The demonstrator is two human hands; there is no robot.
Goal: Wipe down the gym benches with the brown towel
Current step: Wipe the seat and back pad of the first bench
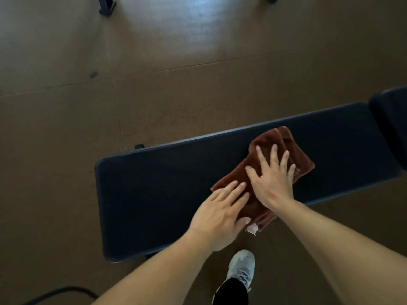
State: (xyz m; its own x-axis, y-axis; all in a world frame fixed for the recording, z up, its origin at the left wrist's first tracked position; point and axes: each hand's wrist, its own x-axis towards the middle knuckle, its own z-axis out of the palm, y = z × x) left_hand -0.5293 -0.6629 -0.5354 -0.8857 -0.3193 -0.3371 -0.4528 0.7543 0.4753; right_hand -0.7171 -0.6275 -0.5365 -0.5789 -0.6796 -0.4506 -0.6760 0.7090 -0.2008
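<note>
Both hands [222, 213] flat on brown towel [284, 148], seemingly pressing bench [154, 194].

Your left hand [220, 213] lies flat, palm down, fingers straight and held close together, pointing up and to the right. Your right hand [273, 179] lies flat just beside it, fingers spread wide. Both bare forearms reach in from the lower edge, the right one crossing slightly ahead of the left

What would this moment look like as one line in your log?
step: wiping | left hand: flat on brown cloth towel | right hand: flat on towel | towel: on long black padded bench
</note>
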